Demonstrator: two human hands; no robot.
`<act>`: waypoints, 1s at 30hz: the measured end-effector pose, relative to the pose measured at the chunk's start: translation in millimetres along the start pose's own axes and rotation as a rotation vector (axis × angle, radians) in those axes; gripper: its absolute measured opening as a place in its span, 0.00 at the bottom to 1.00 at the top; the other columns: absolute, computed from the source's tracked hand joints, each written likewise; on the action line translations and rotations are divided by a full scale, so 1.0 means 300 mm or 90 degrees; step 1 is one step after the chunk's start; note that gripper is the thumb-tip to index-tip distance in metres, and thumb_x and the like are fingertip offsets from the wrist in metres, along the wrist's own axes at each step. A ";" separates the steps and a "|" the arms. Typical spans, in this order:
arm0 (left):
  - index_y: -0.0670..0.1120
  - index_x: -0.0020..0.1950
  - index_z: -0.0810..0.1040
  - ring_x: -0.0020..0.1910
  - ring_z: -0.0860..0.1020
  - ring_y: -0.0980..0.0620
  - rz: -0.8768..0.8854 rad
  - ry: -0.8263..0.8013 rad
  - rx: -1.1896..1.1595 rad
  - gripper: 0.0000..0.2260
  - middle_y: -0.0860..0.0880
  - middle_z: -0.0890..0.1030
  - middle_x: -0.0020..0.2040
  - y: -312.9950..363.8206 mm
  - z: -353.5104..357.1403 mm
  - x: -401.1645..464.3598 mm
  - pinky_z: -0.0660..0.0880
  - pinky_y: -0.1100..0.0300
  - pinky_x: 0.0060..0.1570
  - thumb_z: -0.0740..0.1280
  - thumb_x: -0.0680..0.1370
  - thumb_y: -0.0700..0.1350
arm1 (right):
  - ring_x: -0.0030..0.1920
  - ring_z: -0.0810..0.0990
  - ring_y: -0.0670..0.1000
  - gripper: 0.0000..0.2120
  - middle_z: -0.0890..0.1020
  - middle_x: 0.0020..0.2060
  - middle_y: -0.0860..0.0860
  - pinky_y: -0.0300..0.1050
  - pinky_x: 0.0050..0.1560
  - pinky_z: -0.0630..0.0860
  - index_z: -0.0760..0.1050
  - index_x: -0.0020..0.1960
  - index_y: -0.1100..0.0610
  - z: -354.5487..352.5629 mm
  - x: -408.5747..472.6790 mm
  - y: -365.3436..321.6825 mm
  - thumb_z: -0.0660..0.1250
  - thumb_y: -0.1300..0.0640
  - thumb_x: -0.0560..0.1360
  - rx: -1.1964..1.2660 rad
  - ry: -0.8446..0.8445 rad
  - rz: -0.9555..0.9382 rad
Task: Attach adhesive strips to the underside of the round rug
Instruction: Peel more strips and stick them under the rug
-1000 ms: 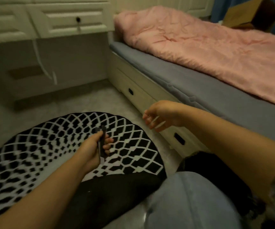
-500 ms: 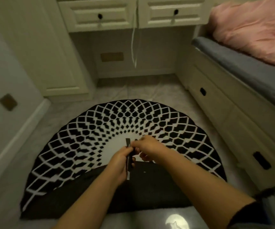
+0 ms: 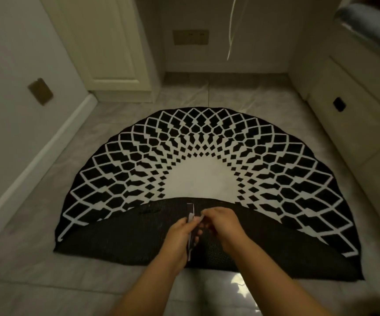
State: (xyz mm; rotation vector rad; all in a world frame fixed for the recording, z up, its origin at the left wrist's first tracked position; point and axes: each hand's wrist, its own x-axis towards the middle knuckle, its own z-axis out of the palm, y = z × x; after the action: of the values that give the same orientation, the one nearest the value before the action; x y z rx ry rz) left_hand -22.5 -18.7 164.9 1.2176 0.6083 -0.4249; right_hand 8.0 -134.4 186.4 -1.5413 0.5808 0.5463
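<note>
While your left hand [image 3: 180,236] grips the adhesive strip [image 3: 190,226] upright over the folded-back underside [image 3: 120,242] of the round rug [image 3: 198,156], your right hand [image 3: 223,224] pinches a pale tab at its top end, prob. the backing liner. Expect the strip to be light, floppy & tacky: hold by the edges, keep it taut. Rug lies on the tile floor [image 3: 36,281], near half turned up.

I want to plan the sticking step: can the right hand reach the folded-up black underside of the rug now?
Probably yes: the right hand is right above the black underside, nothing between, but it is pinching the strip.
</note>
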 end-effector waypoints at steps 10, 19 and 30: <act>0.41 0.47 0.79 0.43 0.79 0.49 -0.006 0.105 -0.002 0.13 0.43 0.81 0.44 -0.117 -0.014 0.055 0.75 0.59 0.41 0.57 0.82 0.43 | 0.36 0.75 0.49 0.08 0.79 0.38 0.55 0.40 0.37 0.72 0.79 0.49 0.58 -0.014 0.048 0.120 0.61 0.59 0.80 -0.037 0.041 0.021; 0.42 0.50 0.74 0.49 0.79 0.47 0.026 0.215 -0.338 0.11 0.42 0.79 0.49 -0.128 -0.066 0.070 0.73 0.50 0.57 0.54 0.84 0.44 | 0.35 0.74 0.49 0.08 0.77 0.36 0.55 0.41 0.37 0.74 0.78 0.50 0.59 -0.041 0.085 0.155 0.60 0.63 0.80 0.105 0.154 0.057; 0.46 0.45 0.76 0.20 0.61 0.58 -0.085 0.126 -0.188 0.02 0.53 0.64 0.24 -0.140 -0.141 0.085 0.60 0.66 0.20 0.68 0.76 0.40 | 0.40 0.74 0.48 0.07 0.78 0.42 0.52 0.41 0.40 0.71 0.78 0.54 0.52 -0.063 0.056 0.141 0.64 0.60 0.79 -0.008 -0.041 -0.088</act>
State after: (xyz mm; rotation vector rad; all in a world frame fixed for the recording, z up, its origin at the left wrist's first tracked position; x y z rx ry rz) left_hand -37.0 9.4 108.5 0.9457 0.8927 -0.3147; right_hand -7.1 -155.2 144.4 -1.5574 0.4188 0.4919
